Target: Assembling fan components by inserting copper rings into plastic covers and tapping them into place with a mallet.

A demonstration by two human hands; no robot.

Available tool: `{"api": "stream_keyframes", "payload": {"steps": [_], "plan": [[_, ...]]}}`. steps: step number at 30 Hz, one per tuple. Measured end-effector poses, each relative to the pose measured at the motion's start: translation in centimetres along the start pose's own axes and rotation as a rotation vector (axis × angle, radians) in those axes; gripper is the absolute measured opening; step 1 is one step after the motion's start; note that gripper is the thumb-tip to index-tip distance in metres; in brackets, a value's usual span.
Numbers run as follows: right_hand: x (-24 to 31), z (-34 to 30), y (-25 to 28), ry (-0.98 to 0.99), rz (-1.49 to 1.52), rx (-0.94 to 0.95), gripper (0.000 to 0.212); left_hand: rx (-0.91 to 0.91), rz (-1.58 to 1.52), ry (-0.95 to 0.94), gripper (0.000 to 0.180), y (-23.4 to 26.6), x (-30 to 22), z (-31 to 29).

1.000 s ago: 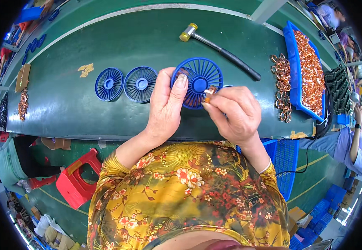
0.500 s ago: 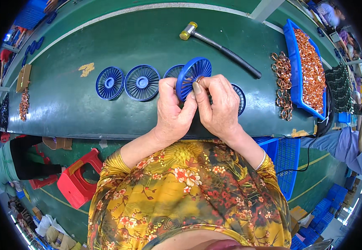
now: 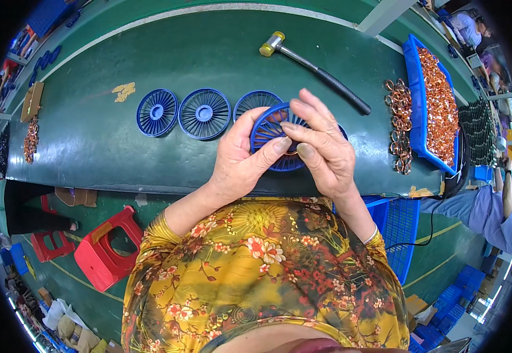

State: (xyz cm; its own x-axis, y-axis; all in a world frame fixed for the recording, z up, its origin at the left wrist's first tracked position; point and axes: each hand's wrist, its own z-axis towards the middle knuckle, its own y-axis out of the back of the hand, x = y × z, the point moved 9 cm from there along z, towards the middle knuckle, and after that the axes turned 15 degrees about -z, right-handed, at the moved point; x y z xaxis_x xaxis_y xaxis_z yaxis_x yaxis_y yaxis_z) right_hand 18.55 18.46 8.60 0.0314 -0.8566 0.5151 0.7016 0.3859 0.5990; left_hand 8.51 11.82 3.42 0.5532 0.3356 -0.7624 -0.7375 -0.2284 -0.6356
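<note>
A blue plastic spoked wheel (image 3: 260,130) is tilted up off the table between my two hands. My left hand (image 3: 239,154) grips its left rim, with the thumb laid across the spokes toward the hub. My right hand (image 3: 326,150) is closed over the right side of the wheel, its fingertips and thumb by the middle. A thin copper-coloured ring (image 3: 292,153) shows at the hub below the thumbs; the fingers hide much of it. More spoked wheels, a left one (image 3: 157,113), a middle one (image 3: 203,114) and a partly covered one (image 3: 257,103), lie in a row on the green table.
Behind my right hand lies a hammer (image 3: 320,72) with yellow faces and a black grip. Loose copper rings (image 3: 398,112) are heaped beside a blue tray (image 3: 416,97) full of copper pieces. A red stool (image 3: 100,259) stands at the lower left. Other people sit around the edges.
The wheel has tipped down from nearly on edge to a flatter tilt, lower and nearer me. My right fingers have loosened from their pinch at the hub and spread over the wheel.
</note>
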Motion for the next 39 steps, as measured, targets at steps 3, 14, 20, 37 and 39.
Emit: {"api": "stream_keyframes", "payload": {"steps": [3, 14, 20, 37, 39], "plan": [[-0.9, -0.4, -0.1, -0.246, 0.268, -0.127, 0.036, 0.024, 0.233, -0.11, 0.036, -0.3, -1.1, 0.0], [-2.9, -1.2, -2.2, -0.533, 0.628, 0.025, 0.052, 0.072, 0.632, -0.319, 0.034, -1.2, -2.4, -0.4], [-2.7, 0.1, -0.7, -0.312, 0.016, -0.056, 0.046, -0.113, 0.154, -0.038, 0.029, 1.0, 0.4, 0.5], [-0.3, 0.5, -0.7, 0.05, -0.259, 0.077, 0.033, -0.03, 0.048, 0.119, 0.032, 0.6, 0.8, -0.2], [-0.8, 0.3, -1.2, 0.056, -0.137, 0.1, 0.032, -0.022, 0.064, 0.177, 0.035, 0.6, 1.4, -0.2]]}}
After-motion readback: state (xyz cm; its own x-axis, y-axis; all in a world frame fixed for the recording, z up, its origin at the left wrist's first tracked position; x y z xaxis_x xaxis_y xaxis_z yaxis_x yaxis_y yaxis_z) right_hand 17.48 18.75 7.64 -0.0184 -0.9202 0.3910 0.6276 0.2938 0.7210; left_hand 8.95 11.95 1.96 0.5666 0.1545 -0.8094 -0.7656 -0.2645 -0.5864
